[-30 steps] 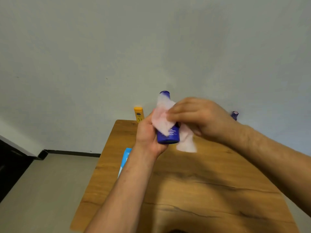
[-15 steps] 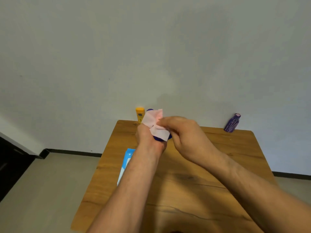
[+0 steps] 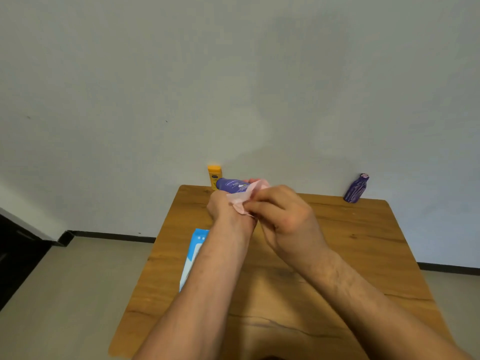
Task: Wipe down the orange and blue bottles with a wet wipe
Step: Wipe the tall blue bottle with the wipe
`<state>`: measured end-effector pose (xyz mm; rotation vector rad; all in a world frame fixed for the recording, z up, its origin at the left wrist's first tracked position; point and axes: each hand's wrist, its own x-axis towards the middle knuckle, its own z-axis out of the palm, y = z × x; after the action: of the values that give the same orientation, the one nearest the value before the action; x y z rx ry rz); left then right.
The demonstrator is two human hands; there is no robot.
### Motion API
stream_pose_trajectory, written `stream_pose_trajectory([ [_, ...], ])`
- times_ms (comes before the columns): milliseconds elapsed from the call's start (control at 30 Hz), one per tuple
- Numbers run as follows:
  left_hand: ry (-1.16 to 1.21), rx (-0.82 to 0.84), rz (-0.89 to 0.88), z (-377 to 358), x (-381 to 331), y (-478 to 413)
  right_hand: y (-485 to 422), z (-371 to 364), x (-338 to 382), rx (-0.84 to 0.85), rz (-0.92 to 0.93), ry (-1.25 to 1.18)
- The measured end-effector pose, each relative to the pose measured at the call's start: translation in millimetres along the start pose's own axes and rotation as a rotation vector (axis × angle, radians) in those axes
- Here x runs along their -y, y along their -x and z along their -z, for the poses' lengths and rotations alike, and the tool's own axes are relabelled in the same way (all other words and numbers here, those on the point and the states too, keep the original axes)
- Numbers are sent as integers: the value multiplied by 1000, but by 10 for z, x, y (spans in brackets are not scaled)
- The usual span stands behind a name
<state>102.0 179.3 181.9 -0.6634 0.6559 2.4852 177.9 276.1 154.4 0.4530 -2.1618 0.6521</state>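
Nearest you, both forearms stretch over the brown wooden table [image 3: 350, 242], and a blue-and-white wipe packet [image 3: 193, 253] lies flat at its left edge. Further out, your left hand [image 3: 226, 206] grips the dark blue plastic bottle [image 3: 231, 184], held on its side near the far edge. Your right hand [image 3: 283, 216] pinches the thin pink wet wipe [image 3: 241, 197] against it. Once wet, the light plastic will likely turn slick, so clasp its broad body firmly. Beyond, the small orange plastic bottle [image 3: 214, 175] stands upright at the far edge, with a ribbed purple bottle [image 3: 356, 189] far right.

wall [image 3: 233, 74]: plain grey-white | skirting [image 3: 111, 235]: dark | floor [image 3: 65, 281]: beige | table [image 3: 363, 255]: wooden, against wall
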Motion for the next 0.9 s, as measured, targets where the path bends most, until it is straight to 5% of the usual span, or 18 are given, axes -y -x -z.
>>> stream_pose_trajectory([
  [133, 134, -138, -109, 35, -60, -123, -139, 51, -59, -84, -202, -17],
  [167, 0, -62, -132, 9, -77, -78, -116, -2, 50, -50, -166, -34],
  [200, -114, 209, -138, -36, -119, 38, -84, -47, 156, -10, -115, -60],
  [267, -278, 408, -359, -53, -133, 115, -92, -54, 163, 4, -115, -139],
  [333, -216, 5, -251, -108, -122, 94, -161, 1, 20, -98, -281, -171],
  [400, -131, -146, -214, -93, -75, 175, -166, 23, 28, -131, -355, -161],
  [500, -220, -237, -263, -17, -28, 104, -42, -74, 230, -15, -173, -146],
  [567, -123, -188, -257, 44, -59, 1, -98, -42, 56, 31, -200, -178],
  [667, -89, -93, -331, 103, -64, 3, -261, 87, -336, -48, -495, -101],
  [733, -272, -16, -380, 148, -51, 64, -316, 179, -442, -63, -594, -98],
  [900, -770, 195, -626, 285, 30, 71, -417, 207, -336, 30, -453, -169],
])
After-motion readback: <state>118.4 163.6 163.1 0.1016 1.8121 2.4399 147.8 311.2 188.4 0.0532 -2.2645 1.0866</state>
